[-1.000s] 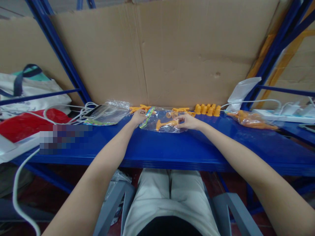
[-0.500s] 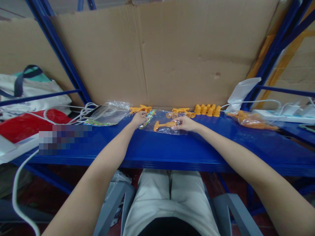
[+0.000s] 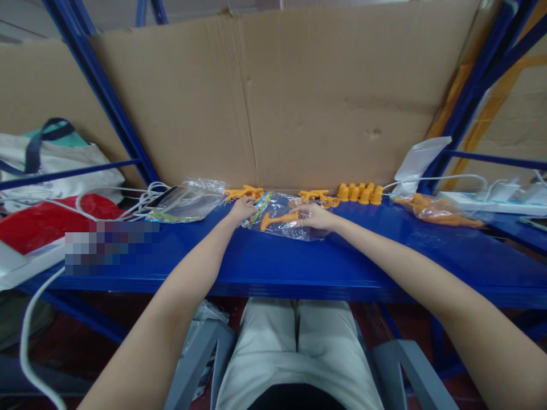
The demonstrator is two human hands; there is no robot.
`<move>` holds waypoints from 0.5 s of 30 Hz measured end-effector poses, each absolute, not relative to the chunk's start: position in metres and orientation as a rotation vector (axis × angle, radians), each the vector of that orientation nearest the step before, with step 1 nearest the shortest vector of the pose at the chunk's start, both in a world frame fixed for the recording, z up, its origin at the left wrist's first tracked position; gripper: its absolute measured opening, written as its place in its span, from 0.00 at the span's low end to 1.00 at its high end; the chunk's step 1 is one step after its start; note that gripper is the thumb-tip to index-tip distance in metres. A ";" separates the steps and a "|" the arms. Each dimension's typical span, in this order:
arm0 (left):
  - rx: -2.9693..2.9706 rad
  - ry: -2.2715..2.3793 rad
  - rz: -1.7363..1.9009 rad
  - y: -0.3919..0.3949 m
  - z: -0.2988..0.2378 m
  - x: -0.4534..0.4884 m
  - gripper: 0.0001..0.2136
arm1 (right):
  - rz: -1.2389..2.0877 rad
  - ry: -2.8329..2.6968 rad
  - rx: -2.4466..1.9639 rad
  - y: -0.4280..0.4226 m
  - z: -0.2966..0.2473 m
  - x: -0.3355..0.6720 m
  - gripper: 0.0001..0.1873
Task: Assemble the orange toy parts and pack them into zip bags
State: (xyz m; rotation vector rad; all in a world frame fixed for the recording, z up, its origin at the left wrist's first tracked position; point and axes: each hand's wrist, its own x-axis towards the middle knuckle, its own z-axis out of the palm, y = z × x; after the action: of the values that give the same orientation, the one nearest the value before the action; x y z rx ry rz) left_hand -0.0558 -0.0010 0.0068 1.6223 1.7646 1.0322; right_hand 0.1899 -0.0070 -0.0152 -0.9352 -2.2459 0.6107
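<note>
My left hand (image 3: 241, 211) is closed on the colourful edge of a clear plastic bag (image 3: 311, 232), which lies on the blue tabletop. My right hand (image 3: 317, 217) grips an orange plastic T-ended piece (image 3: 277, 220) by its right end. That piece lies sideways over the bag, its T end pointing left; whether it is inside the bag I cannot tell. Just behind my left hand are orange branched parts (image 3: 248, 192). Several round orange pieces (image 3: 333, 202) and more branched parts (image 3: 314, 195) lie behind my right hand.
Several orange cups (image 3: 361, 192) stand in rows at the back. Another clear bag (image 3: 183, 205) lies left, beside white cables (image 3: 149, 196). Right, a bag of orange parts (image 3: 440, 210) lies near a power strip (image 3: 470, 200). A cardboard panel (image 3: 320, 102) closes the back.
The orange T-ended piece has shifted a little left toward the bag's colourful edge, along with my right hand. The bag now spreads slightly nearer to me.
</note>
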 end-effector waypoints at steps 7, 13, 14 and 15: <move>1.699 1.811 0.945 -0.002 0.009 -0.059 0.21 | 0.747 -2.239 -0.966 -0.002 -0.008 0.177 0.15; 1.780 1.785 0.877 -0.001 0.010 -0.065 0.21 | 0.690 -2.352 -0.945 -0.002 -0.003 0.170 0.15; 1.775 1.780 0.879 -0.001 0.010 -0.065 0.21 | 0.689 -2.349 -0.946 -0.003 -0.004 0.169 0.17; 1.770 1.776 0.878 -0.001 0.009 -0.066 0.22 | 0.689 -2.346 -0.946 -0.005 -0.005 0.169 0.17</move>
State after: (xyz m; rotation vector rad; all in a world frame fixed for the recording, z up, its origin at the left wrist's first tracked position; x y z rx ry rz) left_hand -0.0659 -0.0008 0.0093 1.7704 1.7756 0.8784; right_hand 0.1689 -0.0050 -0.0048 -0.9462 -2.3461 0.6890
